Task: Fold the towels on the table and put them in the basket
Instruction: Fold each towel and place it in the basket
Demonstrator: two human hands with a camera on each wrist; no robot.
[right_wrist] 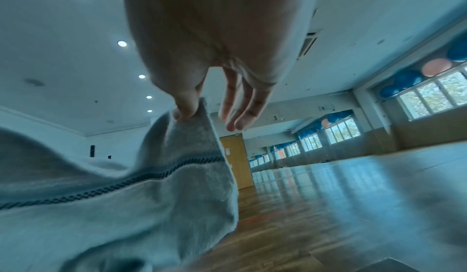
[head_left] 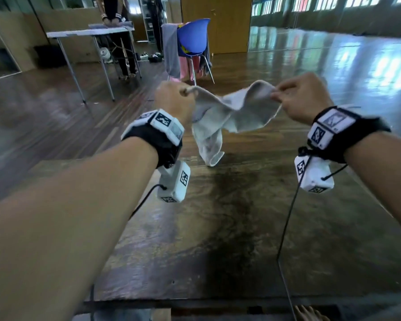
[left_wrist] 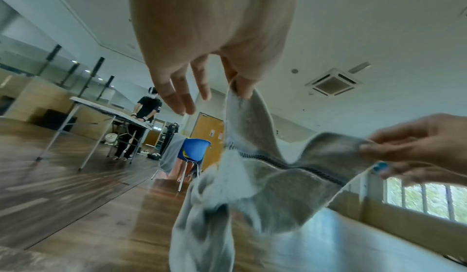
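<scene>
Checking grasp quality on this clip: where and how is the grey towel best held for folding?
By its two top corners, pinched from above, as now: the left hand pinches one corner and the right hand the other. The grey towel sags between them and its lower part hangs bunched above the table, so spreading those corners apart should let it hang flat.

My fuzzy grey terry-cloth towel (head_left: pixel 235 112) with a dark woven stripe, my table (head_left: pixel 218 228) of glossy dark wood, a smooth blue plastic chair (head_left: pixel 192 35).
</scene>
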